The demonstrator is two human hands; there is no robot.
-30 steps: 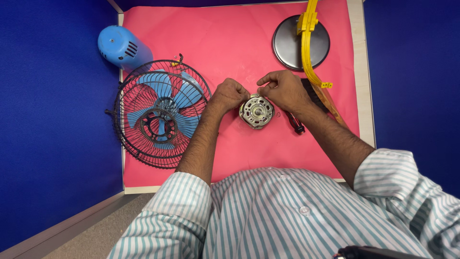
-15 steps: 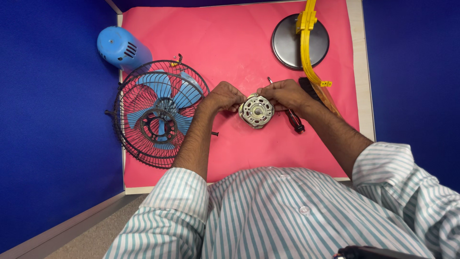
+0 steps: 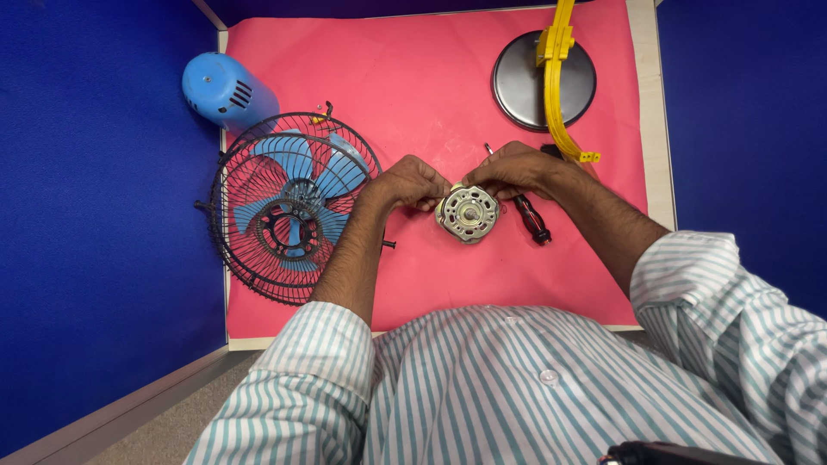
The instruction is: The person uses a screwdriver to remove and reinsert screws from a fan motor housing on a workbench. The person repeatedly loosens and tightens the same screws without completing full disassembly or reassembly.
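A round silver fan motor (image 3: 468,213) sits on the pink table mat (image 3: 413,86), just in front of me. My left hand (image 3: 412,183) grips its left upper edge with pinched fingers. On the motor's upper right edge rests my right hand (image 3: 514,169), fingers curled onto it. A screwdriver with a black and red handle (image 3: 531,219) lies right of the motor, partly under my right hand.
A black wire fan cage with blue blades (image 3: 289,207) lies at the left. A blue motor cover (image 3: 222,88) sits at the far left corner. A dark round base with a yellow curved stand (image 3: 551,77) is at the back right. Blue walls surround the table.
Both hands have closed in on the motor from either side; the right hand has come down from above it onto its upper right edge.
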